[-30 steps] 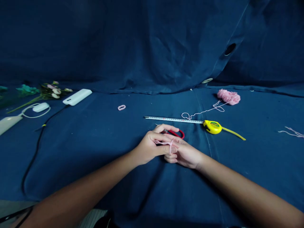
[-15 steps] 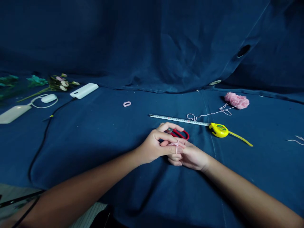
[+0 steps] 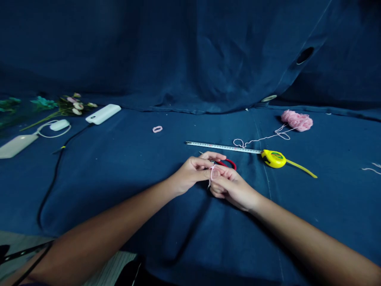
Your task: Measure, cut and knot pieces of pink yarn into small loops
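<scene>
Pinching a pink yarn strand at frame centre, our left hand and right hand show 2 closed fingertip grips; we judge it soft, light, best held near its ends.

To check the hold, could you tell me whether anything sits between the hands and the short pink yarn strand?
Nothing visible: the left hand and right hand both pinch the pink yarn strand directly; the red scissors lie behind them.
</scene>
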Action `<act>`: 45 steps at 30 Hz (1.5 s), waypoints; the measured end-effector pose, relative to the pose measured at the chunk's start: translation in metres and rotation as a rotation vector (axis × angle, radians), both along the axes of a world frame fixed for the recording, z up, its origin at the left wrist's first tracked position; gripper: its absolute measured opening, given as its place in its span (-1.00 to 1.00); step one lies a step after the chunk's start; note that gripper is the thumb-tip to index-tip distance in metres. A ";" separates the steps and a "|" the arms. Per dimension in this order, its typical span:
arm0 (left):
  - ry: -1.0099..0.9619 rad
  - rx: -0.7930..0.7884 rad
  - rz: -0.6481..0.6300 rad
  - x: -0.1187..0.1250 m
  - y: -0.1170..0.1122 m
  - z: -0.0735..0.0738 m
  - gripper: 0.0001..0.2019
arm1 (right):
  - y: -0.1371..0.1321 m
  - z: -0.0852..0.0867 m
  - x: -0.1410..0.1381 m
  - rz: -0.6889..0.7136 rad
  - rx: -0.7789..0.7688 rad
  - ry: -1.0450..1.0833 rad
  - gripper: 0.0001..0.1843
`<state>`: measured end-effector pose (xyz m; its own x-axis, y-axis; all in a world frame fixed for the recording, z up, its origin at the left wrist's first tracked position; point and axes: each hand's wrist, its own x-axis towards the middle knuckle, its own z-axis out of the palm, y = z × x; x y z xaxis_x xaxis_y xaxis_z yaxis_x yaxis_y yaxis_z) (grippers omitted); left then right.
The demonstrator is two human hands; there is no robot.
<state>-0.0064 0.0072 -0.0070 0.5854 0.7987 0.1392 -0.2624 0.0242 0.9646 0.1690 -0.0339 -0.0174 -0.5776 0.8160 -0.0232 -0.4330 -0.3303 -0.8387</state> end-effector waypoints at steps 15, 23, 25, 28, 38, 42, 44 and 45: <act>-0.015 -0.052 0.095 0.001 0.000 0.005 -0.91 | 0.000 -0.010 0.001 -0.220 0.186 -0.244 -0.77; -0.109 -0.329 -0.020 -0.003 0.008 0.003 -0.79 | 0.004 -0.013 0.001 -0.224 0.206 -0.242 -0.72; -0.121 -0.321 -0.051 -0.004 0.008 0.003 -0.82 | 0.004 -0.013 0.001 -0.211 0.185 -0.223 -0.71; -0.119 -0.303 -0.093 -0.004 0.008 0.003 -0.84 | 0.004 -0.013 0.000 -0.198 0.176 -0.194 -0.70; -0.021 -0.147 -0.125 -0.004 0.007 0.002 -0.78 | 0.005 -0.009 0.001 -0.120 0.159 -0.164 -0.75; -0.018 -0.112 -0.128 -0.003 0.006 0.001 -0.82 | 0.004 -0.010 0.000 -0.092 0.139 -0.087 -0.71; -0.023 -0.116 -0.121 -0.003 0.006 0.000 -0.83 | 0.004 -0.010 0.000 -0.097 0.159 -0.099 -0.69; -0.024 -0.120 -0.117 -0.003 0.006 0.001 -0.84 | 0.003 -0.010 0.000 -0.103 0.167 -0.111 -0.68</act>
